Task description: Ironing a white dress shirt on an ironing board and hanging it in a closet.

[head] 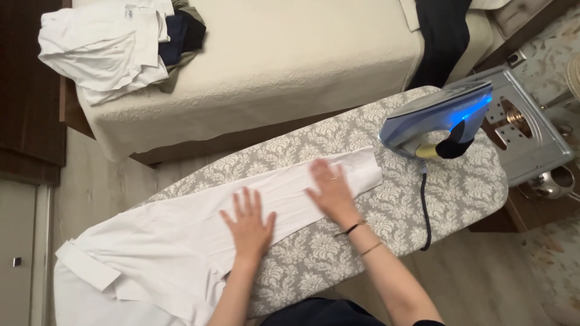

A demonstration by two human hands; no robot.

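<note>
A bedroom with a pale wooden floor is showing from above, and an ironing board (pixel 459 187) with a grey and white damask cover is standing in front of a bed (pixel 272 66) spread with a cream quilt. A white shirt (pixel 175 241) is lying along the board, its sleeve stretching toward the wide end and its body hanging off the narrow end at the lower left. The left hand (pixel 249 224) is pressing flat on the middle of the sleeve, fingers released and spread, grasping nothing. The right hand (pixel 329 190) is lying flat nearer the cuff, fingers likewise released and held together, with thin bands around the wrist. A blue steam iron (pixel 435 121) is sitting just beyond the cuff at the board's wide end, apart from both hands, its dark cord (pixel 425 211) trailing down over the cover. A heap of folded white and dark clothes (pixel 115 42) is resting on the far corner of the bed, and a dark garment (pixel 444 33) is draping over its other end.
</note>
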